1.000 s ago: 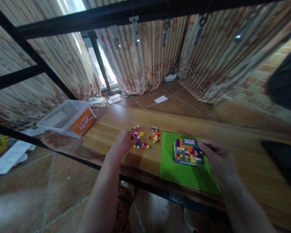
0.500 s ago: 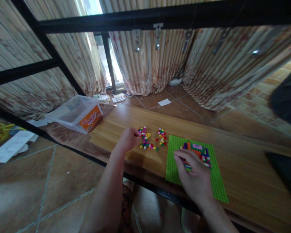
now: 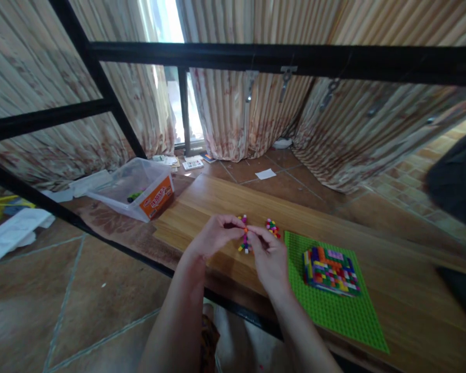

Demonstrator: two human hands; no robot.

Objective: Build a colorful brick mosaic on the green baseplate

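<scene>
I have my left hand and right hand brought together over the surface, near its edge closest to me. The fingers of both are drawn in to their tips and pinch a small orange piece where they meet; whether it is one brick or several joined, I cannot tell.

Just below and behind my fingertips lie loose colored bricks, pink, yellow and white among them, partly hidden by my hands. A second small cluster of bricks sits just beyond my right hand, close to the green baseplate.

That baseplate lies flat to the right of my hands, apart from the left one. On it rests a multicolored brick block, its top patterned with many small squares and a pink patch toward the far side.

At the left end of the surface stands a clear plastic bin with an orange label and something green and dark inside. Far to my right lies a flat black object, cut off by the edge of my view.
</scene>
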